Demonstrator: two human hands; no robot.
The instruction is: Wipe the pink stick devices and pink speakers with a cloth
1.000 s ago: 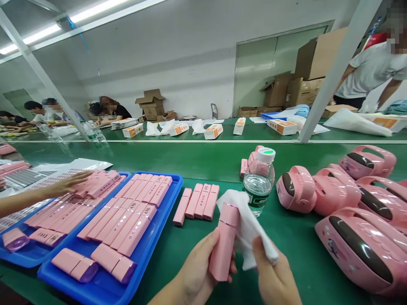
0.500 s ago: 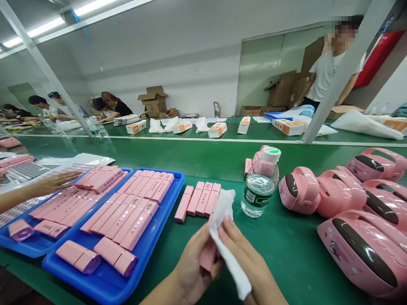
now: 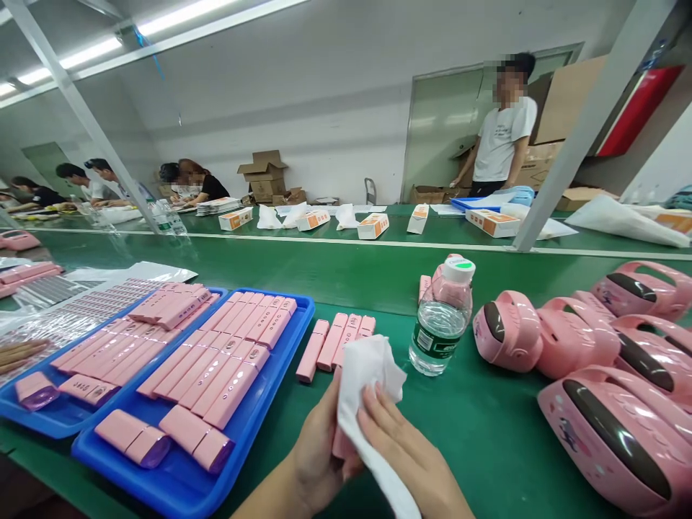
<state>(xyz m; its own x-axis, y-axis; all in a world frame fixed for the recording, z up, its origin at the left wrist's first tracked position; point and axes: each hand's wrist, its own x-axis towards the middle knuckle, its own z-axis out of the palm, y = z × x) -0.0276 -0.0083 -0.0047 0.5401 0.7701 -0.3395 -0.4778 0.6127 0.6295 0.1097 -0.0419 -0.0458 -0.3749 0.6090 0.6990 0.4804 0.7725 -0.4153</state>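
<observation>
My left hand [image 3: 318, 450] is wrapped round a pink case [image 3: 342, 443], which is mostly hidden. Over the case lies a white cloth [image 3: 367, 375], pressed down by the fingers of my right hand [image 3: 408, 447]; its loose end hangs toward me. Just beyond my hands several pink cases [image 3: 313, 351] lie side by side on the green table [image 3: 486, 440]. To the left, more pink cases [image 3: 219, 411] fill a blue tray [image 3: 238, 461] in rows, two of them lying apart near its front edge.
A water bottle [image 3: 440, 321] stands right of my hands. Glossy pink shells [image 3: 610, 432] crowd the right side. Another blue tray [image 3: 46, 425] of pink cases is at left, with a co-worker's hand [image 3: 21, 355] beside it. A person [image 3: 500, 144] stands across the table.
The cloth has turned and now spreads wider over the case, with my hands slightly further left. The co-worker's hand has drawn back left from the tray. The standing person has shifted left.
</observation>
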